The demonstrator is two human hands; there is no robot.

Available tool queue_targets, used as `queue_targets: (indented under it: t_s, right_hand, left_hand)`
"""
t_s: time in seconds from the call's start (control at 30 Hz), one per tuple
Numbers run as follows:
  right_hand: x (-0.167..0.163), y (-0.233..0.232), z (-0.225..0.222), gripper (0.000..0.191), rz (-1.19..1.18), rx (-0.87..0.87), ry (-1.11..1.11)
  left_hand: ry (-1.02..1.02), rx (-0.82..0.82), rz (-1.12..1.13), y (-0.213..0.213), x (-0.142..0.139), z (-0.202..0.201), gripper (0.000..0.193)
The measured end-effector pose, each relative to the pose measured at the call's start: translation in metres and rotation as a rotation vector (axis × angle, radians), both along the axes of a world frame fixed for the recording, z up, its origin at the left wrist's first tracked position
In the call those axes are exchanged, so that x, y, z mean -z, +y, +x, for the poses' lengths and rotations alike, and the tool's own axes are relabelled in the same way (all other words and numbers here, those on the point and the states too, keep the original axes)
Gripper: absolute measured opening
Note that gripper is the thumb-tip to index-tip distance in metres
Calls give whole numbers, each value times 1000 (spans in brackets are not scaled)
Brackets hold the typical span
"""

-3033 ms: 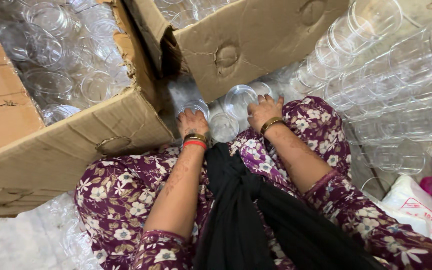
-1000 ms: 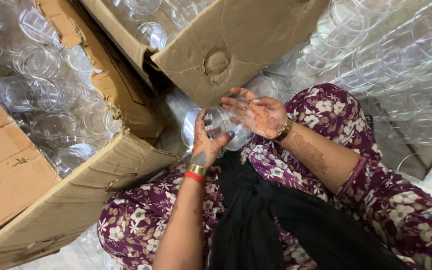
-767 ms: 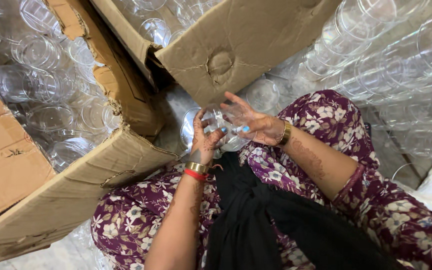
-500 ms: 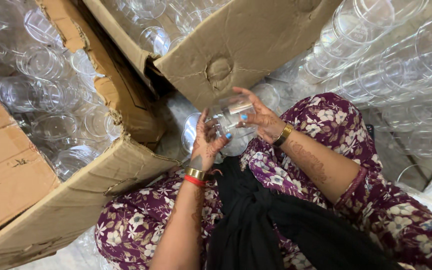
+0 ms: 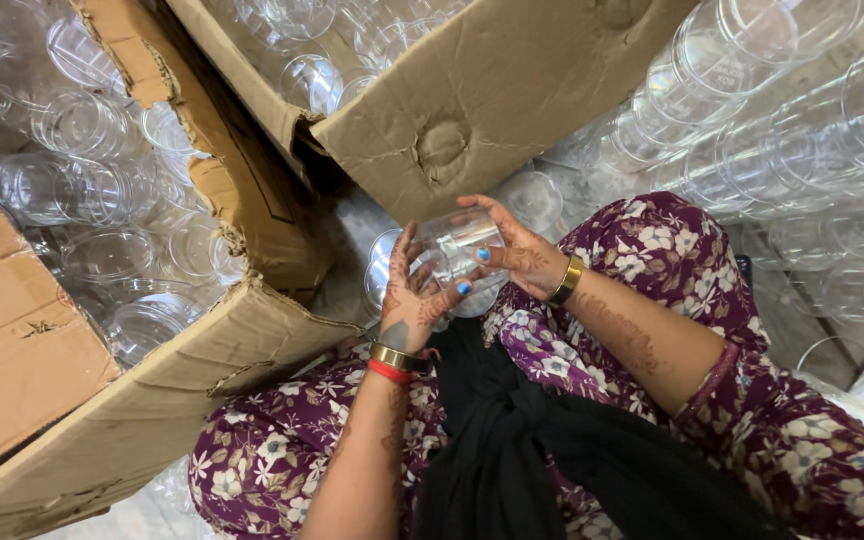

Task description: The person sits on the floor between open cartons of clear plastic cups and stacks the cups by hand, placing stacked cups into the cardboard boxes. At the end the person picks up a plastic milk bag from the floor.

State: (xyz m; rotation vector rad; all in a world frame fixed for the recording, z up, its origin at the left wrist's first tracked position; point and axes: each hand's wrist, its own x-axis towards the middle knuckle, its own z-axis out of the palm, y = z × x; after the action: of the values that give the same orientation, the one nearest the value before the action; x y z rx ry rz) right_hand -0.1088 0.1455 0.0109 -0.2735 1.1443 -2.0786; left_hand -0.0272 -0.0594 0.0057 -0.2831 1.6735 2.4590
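Head view: looking down over lap.
Clear plastic cup (image 5: 457, 245): held between both hands, above purple floral lap.
Left hand (image 5: 414, 300): fingers curled round cup.
Right hand (image 5: 514, 250): gripping its far side.
Left: open cardboard box (image 5: 132, 400) of clear cups.

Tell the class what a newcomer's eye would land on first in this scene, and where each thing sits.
At the centre, the left hand and right hand hold a clear plastic cup between them, above a lap in purple floral cloth. On the left gapes a torn cardboard box full of clear cups. Rows of stacked cups lie on the right.
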Motion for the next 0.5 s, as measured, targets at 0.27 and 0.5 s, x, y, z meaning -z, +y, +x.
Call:
queue_targets:
  t_s: [0.27, 0.5]
  right_hand:
    - [-5, 3, -5, 92, 50, -46, 19]
    - [33, 5, -10, 90, 111, -79, -120]
  left_hand:
    - [-20, 11, -77, 4, -12, -2, 121]
    - [239, 72, -939, 3, -22, -2, 113]
